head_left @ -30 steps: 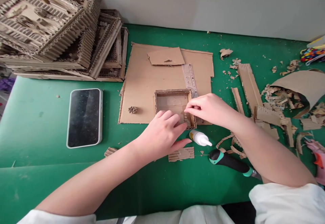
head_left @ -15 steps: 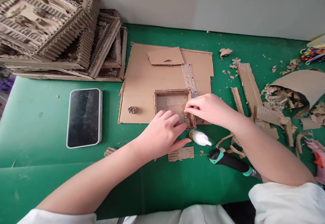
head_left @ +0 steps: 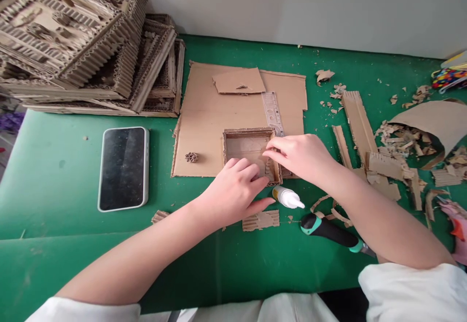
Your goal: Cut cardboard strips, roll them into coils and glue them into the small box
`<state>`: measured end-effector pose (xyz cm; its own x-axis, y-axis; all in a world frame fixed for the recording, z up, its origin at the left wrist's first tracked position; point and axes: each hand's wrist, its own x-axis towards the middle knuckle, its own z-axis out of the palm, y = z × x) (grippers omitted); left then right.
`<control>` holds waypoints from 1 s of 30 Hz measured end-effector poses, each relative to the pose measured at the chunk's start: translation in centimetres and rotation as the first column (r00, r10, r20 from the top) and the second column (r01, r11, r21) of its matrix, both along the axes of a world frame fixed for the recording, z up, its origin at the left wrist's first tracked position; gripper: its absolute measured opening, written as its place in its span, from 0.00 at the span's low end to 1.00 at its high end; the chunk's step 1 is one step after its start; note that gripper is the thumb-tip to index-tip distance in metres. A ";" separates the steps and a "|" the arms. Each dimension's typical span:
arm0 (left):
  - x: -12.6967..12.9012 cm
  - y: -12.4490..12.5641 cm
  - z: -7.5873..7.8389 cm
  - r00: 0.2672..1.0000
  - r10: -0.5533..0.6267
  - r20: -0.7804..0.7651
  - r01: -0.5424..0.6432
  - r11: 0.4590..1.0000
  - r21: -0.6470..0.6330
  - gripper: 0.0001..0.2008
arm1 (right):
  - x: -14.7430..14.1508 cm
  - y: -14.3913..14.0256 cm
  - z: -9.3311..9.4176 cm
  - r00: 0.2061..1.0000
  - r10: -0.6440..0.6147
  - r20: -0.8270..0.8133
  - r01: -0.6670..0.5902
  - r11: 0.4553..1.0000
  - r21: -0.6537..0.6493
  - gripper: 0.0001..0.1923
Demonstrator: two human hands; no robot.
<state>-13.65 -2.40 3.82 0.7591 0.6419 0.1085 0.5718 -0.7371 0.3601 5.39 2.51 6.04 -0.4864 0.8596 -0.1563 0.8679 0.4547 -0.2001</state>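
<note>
green counter point(head_left: 73, 244) under a pale wall, seen from the head. on a cardboard sheet point(head_left: 204, 117), a small cardboard tray point(head_left: 245, 148). left hand point(head_left: 233, 193) curled against the tray's near edge, fingers bent on it. right hand point(head_left: 302, 156) pinching the tray's right wall. nearby: glue bottle point(head_left: 288, 198), knife point(head_left: 330, 232), phone point(head_left: 123, 168), stacked frames point(head_left: 83, 44), scraps point(head_left: 394, 161).

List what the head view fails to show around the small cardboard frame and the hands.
- Near right corner of the cardboard frame: covered by the left hand and right hand.
- Any small piece pinched there: hidden by fingers.
- Clear ruler: markings too small, near end under the right hand.
- Knife: blade end behind the right forearm.
- Phone: screen dark.
</note>
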 end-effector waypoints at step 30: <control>-2.1 4.7 3.0 0.976 0.215 0.023 -0.215 0.977 -0.001 0.12 | 2.8 -8.9 0.7 0.953 -0.175 -0.248 0.106 0.957 -0.269 0.13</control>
<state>-15.78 2.32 6.84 0.6010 0.7894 0.1252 0.7086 -0.5988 0.3732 8.19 -6.35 6.70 -0.4169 0.8723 -0.2557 0.8182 0.2375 -0.5236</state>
